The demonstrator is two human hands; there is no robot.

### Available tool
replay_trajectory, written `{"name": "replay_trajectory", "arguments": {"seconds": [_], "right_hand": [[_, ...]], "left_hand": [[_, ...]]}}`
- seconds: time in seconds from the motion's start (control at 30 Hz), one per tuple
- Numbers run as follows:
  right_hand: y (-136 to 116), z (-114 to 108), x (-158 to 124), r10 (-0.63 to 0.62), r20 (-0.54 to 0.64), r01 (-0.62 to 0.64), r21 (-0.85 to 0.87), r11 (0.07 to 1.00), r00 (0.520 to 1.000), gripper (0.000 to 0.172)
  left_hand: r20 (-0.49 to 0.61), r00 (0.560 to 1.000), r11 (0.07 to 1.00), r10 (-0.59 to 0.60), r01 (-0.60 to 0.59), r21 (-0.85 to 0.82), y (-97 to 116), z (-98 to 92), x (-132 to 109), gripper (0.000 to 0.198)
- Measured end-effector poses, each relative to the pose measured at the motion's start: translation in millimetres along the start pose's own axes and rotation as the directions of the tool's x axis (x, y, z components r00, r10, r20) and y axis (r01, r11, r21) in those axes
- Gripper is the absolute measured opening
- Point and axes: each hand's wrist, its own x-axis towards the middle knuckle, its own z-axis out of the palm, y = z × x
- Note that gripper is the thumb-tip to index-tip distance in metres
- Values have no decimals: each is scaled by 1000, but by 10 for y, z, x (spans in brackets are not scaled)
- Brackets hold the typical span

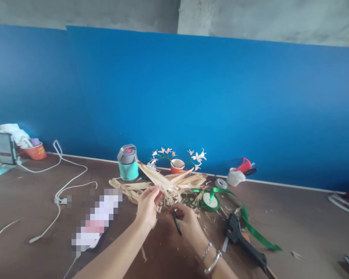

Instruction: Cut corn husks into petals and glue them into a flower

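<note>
My left hand (147,205) pinches a pale dried corn husk (155,176) that slants up and to the left from its fingers. My right hand (187,221) is closed around black-handled scissors (175,219), whose blades point up at the husk near the left fingertips. Whether the blades have met the husk I cannot tell. Behind both hands lies a pile of dried husks (128,186), with cut scraps (202,217) scattered at its right side. To the right of my right hand are a green ribbon spool (210,201) and a black glue gun (235,228).
A turquoise and grey flask (129,170) and an orange paper cup (177,166) with pale flower sprays stand by the blue partition (174,93). White cables (58,186) trail over the brown table's left side. A tape roll (221,183) lies beside a white container (235,177).
</note>
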Motion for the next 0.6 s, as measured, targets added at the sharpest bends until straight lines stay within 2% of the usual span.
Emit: {"name": "replay_trajectory", "arguments": {"seconds": [0.27, 0.6], "right_hand": [[-3, -13, 15, 4, -19, -3, 35, 999, 1000, 15], [-31, -16, 3, 13, -28, -12, 50, 999, 1000, 14]], "left_hand": [[90, 994, 996, 53, -59, 62, -20, 10, -13, 22], [72, 997, 1000, 30, -29, -12, -28, 6, -14, 22]]}}
